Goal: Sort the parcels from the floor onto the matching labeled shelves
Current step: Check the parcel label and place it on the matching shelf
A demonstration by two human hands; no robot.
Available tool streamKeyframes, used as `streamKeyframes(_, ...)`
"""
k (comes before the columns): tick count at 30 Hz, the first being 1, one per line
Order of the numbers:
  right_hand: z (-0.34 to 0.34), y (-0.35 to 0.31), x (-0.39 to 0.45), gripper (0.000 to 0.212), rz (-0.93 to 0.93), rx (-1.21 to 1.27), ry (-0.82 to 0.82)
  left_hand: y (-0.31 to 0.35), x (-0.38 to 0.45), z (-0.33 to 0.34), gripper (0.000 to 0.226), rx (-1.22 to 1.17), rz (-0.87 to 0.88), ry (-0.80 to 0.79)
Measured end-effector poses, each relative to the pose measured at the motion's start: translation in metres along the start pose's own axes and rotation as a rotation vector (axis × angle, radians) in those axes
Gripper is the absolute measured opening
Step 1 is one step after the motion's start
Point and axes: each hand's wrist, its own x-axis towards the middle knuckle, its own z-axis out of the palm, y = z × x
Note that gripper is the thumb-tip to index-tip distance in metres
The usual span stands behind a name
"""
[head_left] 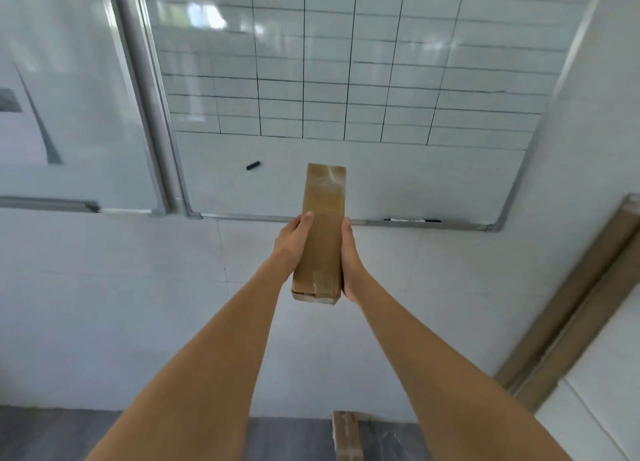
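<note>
A long, narrow brown cardboard parcel (322,228), wrapped in clear tape, is held out in front of me at arm's length, standing upright before a white wall. My left hand (293,244) grips its left side and my right hand (350,263) grips its right side, both near the lower half. A second brown parcel (346,434) lies on the dark floor at the bottom, between my forearms. No labeled shelf is in view.
A whiteboard (346,80) with a drawn grid hangs on the wall ahead, with a black magnet (253,165) on it and markers (412,220) on its tray. Another board (69,97) hangs to the left. Long brown cardboard rolls (571,301) lean against the wall at the right.
</note>
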Motion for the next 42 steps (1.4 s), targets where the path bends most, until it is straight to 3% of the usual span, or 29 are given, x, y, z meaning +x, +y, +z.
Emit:
streamKeyframes(3, 0.008, -0.038, 0.003, 0.101, -0.042, 0.018, -0.001, 0.043, -0.002, 0.000, 0.058, -0.012, 0.102, 0.021)
streamKeyframes(8, 0.022, -0.101, -0.001, 0.096, -0.162, -0.020, -0.049, 0.091, -0.006, 0.003, 0.061, -0.051, 0.265, 0.104)
streamKeyframes(14, 0.024, -0.128, -0.007, 0.111, -0.155, -0.056, -0.059, 0.111, -0.016, 0.008, 0.062, -0.066, 0.311, 0.125)
streamKeyframes(23, 0.036, -0.144, -0.020, 0.079, -0.148, -0.026, 0.064, 0.121, -0.027, 0.003, 0.073, -0.072, 0.277, 0.120)
streamKeyframes(24, 0.038, -0.146, -0.019, 0.082, -0.134, -0.030, 0.108, 0.121, -0.027, 0.001, 0.076, -0.062, 0.268, 0.121)
streamKeyframes(27, 0.037, -0.147, -0.001, 0.127, -0.082, -0.087, 0.212, 0.119, -0.025, -0.004, 0.068, -0.046, 0.273, 0.128)
streamKeyframes(28, 0.033, -0.145, 0.009, 0.132, -0.081, -0.118, 0.226, 0.119, -0.025, -0.006, 0.063, -0.066, 0.269, 0.119)
streamKeyframes(33, 0.027, -0.155, -0.010, 0.126, -0.087, -0.205, 0.260, 0.123, -0.028, -0.013, 0.050, -0.040, 0.216, 0.074)
streamKeyframes(39, 0.029, -0.159, -0.012, 0.066, -0.258, -0.241, 0.370, 0.126, -0.024, -0.016, 0.055, -0.047, 0.151, 0.141)
streamKeyframes(42, 0.033, -0.162, -0.013, 0.052, -0.358, -0.333, 0.427, 0.124, -0.005, -0.020, 0.079, -0.073, 0.092, 0.162)
